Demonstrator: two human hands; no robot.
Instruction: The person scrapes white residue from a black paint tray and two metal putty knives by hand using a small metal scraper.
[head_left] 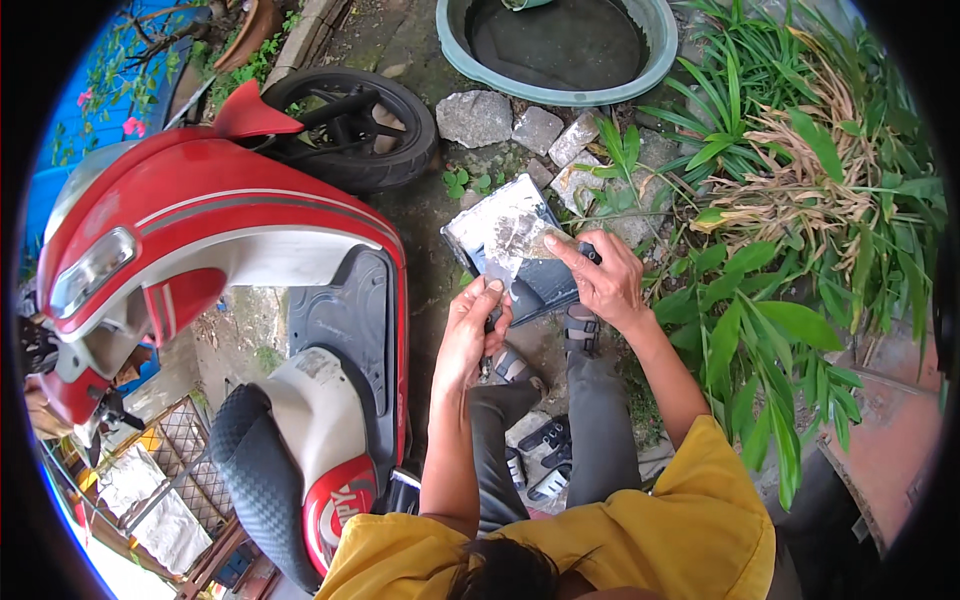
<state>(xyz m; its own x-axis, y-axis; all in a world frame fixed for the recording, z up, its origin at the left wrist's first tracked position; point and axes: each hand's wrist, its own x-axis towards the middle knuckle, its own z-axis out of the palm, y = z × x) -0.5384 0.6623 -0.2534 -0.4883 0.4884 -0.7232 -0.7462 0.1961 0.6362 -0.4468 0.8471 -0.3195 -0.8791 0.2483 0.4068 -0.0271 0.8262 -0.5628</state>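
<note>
My left hand (466, 325) is closed round the dark handle of a putty knife, its thin greyish blade (492, 268) pointing away from me. Just to the right, my right hand (606, 275) grips a second dark-handled scraper (589, 252), the thumb stretched along its stained blade. The two blades come close together; whether they touch, I cannot tell. Beneath both hands lies a flat rectangular panel (545, 285), partly dark and partly smeared white, with a worn white edge. My hands hide some of its surface.
A red and white scooter (270, 190) stands close on my left. Ahead are broken stones (475, 118) and a round green basin (560, 97) of dark water. Leafy plants (760, 320) crowd the right side. Sandals (550, 440) lie between my feet.
</note>
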